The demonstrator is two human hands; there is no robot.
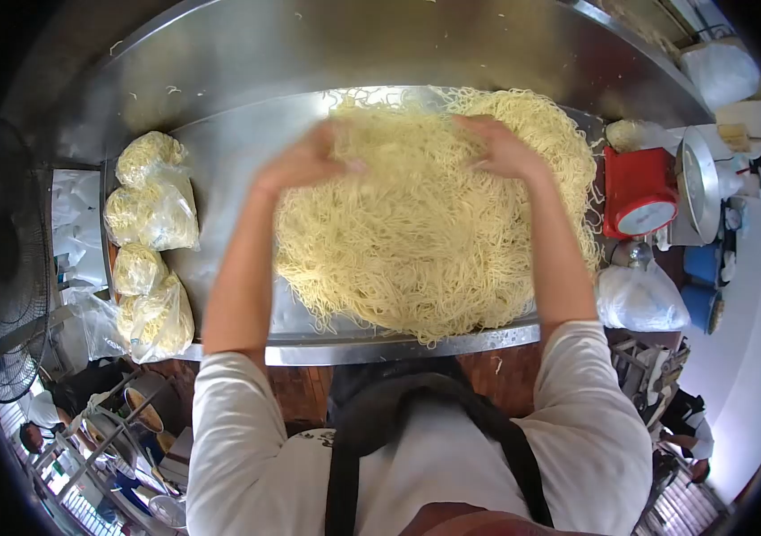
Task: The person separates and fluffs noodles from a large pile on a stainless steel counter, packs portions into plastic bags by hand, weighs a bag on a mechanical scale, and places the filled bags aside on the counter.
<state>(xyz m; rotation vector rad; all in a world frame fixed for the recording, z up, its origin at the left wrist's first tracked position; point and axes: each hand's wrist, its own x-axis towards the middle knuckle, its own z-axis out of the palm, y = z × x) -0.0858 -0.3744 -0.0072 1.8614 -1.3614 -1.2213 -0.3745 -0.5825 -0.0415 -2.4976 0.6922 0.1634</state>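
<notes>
Yellow noodles (407, 241) lie heaped under and between the fingers of left hand (307, 159) and right hand (501, 147). Fingers blurred; cannot tell whether closed on strands. Judged soft, springy, tangle-prone, breakable; best scooped from beneath, two-handed.

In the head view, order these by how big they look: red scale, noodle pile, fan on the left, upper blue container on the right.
1. Noodle pile, clearly largest
2. Fan, though its outer edge fades into darkness
3. Red scale
4. Upper blue container, smallest
</notes>
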